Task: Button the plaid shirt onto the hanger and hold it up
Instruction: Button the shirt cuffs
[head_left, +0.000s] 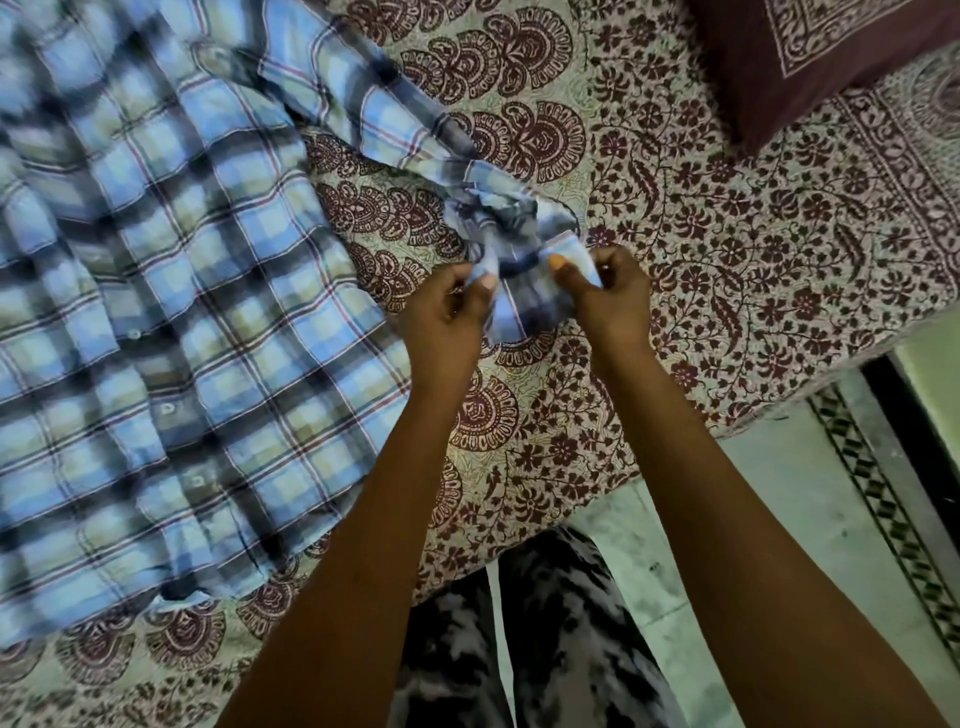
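While I stand at the edge of the bed, my left hand (449, 306) and my right hand (610, 291) both pinch the cuff end (524, 291) of 1 sleeve of the blue, white and dark-navy plaid cotton shirt (156, 312). My 2 thumbs press on top of the cloth and my fingers curl under it, so each of my hands is closed on the fabric, with the cuff stretched between them. Just beyond my fingers the sleeve bunches into soft crumpled folds (498, 218), then runs up and left to the body of the shirt.

That body lies spread flat over the left part of the bed, wrinkled, its woven checks crossed by thin red and white lines. Down its front placket I can see 3 small pale round buttons (166, 408). No label or writing can be read anywhere on it.

Under it lies a cream cotton bedsheet (727, 249) block-printed in maroon, with fan-shaped paisley motifs near my hands and dense flowers and vines to the right. A maroon pillow (810, 47) with a pale printed border lies at the upper right corner. Below my arms are my black-and-white patterned trousers (561, 639) and a pale tiled floor (810, 499) with a dark patterned strip.
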